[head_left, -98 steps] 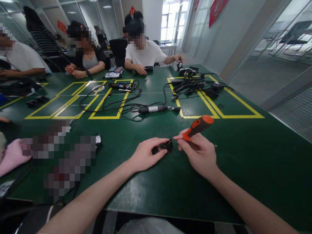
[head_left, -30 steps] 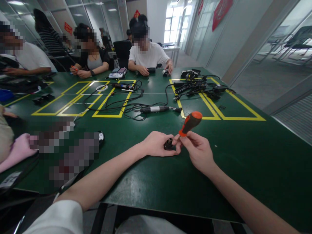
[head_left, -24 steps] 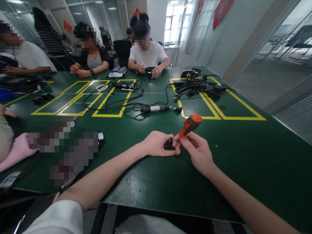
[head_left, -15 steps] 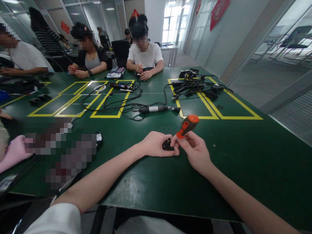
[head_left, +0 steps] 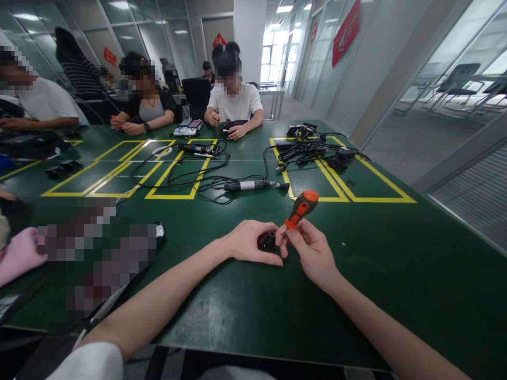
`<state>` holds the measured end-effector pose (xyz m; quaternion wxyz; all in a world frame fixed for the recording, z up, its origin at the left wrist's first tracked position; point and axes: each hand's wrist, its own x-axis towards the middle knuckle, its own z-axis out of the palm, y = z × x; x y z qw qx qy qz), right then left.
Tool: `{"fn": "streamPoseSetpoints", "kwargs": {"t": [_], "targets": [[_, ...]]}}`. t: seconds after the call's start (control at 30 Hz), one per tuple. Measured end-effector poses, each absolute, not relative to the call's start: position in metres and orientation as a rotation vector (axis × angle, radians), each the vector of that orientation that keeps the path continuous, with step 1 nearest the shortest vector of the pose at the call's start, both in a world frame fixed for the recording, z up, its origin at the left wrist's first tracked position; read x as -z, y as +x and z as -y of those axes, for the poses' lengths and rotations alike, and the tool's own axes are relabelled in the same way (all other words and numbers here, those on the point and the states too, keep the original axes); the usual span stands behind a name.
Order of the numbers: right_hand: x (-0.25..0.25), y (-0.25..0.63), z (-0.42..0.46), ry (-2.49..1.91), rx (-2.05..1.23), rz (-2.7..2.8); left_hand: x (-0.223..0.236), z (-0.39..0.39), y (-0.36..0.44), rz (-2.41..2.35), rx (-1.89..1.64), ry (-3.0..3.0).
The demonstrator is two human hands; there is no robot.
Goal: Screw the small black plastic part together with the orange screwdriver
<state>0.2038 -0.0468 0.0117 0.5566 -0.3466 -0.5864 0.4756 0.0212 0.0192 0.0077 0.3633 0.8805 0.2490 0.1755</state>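
My left hand [head_left: 253,243] rests on the green table [head_left: 222,295], thumb and fingers curved around a small black part [head_left: 268,241] with a short round post on top. What the part is, I cannot make out. Close beside it on the right, my right hand [head_left: 311,248] grips a screwdriver [head_left: 302,209] with an orange and dark grey handle. The handle leans up and to the right; its shaft and tip are hidden behind my fingers. The fingertips of both hands are close together at the right side of the black part.
Beyond my hands lies a grey and black electric screwdriver [head_left: 253,186] with a cable. Tangled black cables and adapters [head_left: 312,150] sit inside yellow tape outlines at back right. Several people sit across the table, one handling a black object [head_left: 229,126]. Blurred-out items [head_left: 114,264] lie at left.
My left thumb and fingers have spread slightly wider around the black part. The screwdriver stays in my right hand, a little more upright. The whole view has shifted slightly.
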Motion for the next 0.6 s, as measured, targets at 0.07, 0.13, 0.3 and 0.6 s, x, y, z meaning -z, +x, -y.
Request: {"fn": "streamPoseSetpoints", "kwargs": {"t": [0.07,0.13,0.3,0.6], "targets": [[-0.011,0.203,0.046,-0.812,-1.124,1.385,-0.005,-0.022,0.020,-0.636,-0.503,2.223],[-0.011,0.203,0.046,-0.808,-1.122,1.388,-0.003,-0.025,0.019,-0.632,-0.602,2.173],[-0.011,0.202,0.046,-0.817,-1.109,1.431,-0.021,-0.026,0.018,-0.535,-0.925,2.146],[-0.016,0.197,0.047,-0.800,-1.066,1.437,-0.085,0.000,0.030,-0.178,-1.234,2.548]]}}
